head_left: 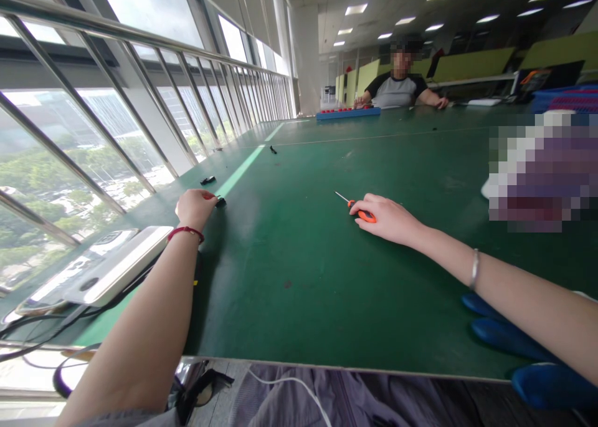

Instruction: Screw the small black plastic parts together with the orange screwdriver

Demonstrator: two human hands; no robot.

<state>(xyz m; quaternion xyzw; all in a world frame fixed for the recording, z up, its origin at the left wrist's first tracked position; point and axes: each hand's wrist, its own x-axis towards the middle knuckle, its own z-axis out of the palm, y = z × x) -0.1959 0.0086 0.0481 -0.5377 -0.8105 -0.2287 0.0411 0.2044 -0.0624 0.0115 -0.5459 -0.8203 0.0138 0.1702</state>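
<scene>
1. Orange-and-black screwdriver (367, 216) sits in the right hand (385, 219), grip wrapped round it, over the tabletop (280, 246).
2. Left hand (194, 207): grip pinched on a tiny black piece (221, 202); a sloppy pinch could drop it imo.
3. Another black piece (207, 181) sits just beyond, easy to knock.
4. White device (128, 265) and cables (77, 315) crowd the left forearm (154, 315), could snag.
5. Blue tray (348, 113) and a person (399, 91) at the far end.

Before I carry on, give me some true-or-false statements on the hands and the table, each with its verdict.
1. The right hand holds a screwdriver. True.
2. The left hand is on the screwdriver too. False: its fingertips are at a small black piece.
3. The tabletop is green. True.
4. The red bracelet is on the right arm. False: the red bracelet is on the left.
5. A blue tray lies toward the far end. True.
</scene>
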